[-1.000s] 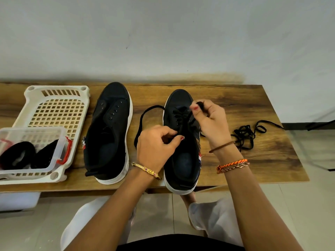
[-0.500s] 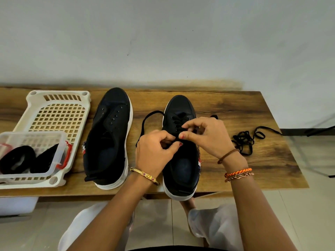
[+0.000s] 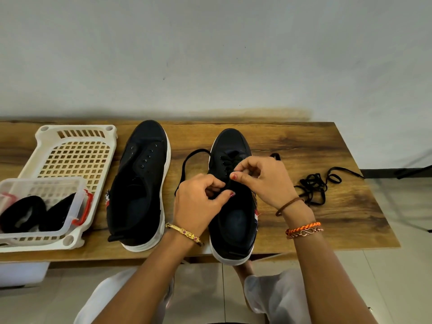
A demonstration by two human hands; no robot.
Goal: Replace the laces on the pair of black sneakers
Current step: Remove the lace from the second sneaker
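Both hands sit over the right sneaker [image 3: 233, 220], hiding its middle eyelets. The left hand [image 3: 198, 204] and right hand [image 3: 261, 181] are curled, each apparently pinching the lace [image 3: 187, 164], which loops out toward 10 o'clock. The unlaced left sneaker [image 3: 140, 188] lies at 9 o'clock, a loose lace [image 3: 313, 185] at 3 o'clock, and a basket [image 3: 77, 150] cut off at the left edge.

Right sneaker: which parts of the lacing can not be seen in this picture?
Head view, the only one:
- Middle eyelets of the right sneaker: covered by the left hand and right hand.
- The lace inside the fingers: hidden, so which eyelet it enters is unclear.
- Contents of the clear box: dark shapes, blurred by the plastic and cut off by the frame's left edge.
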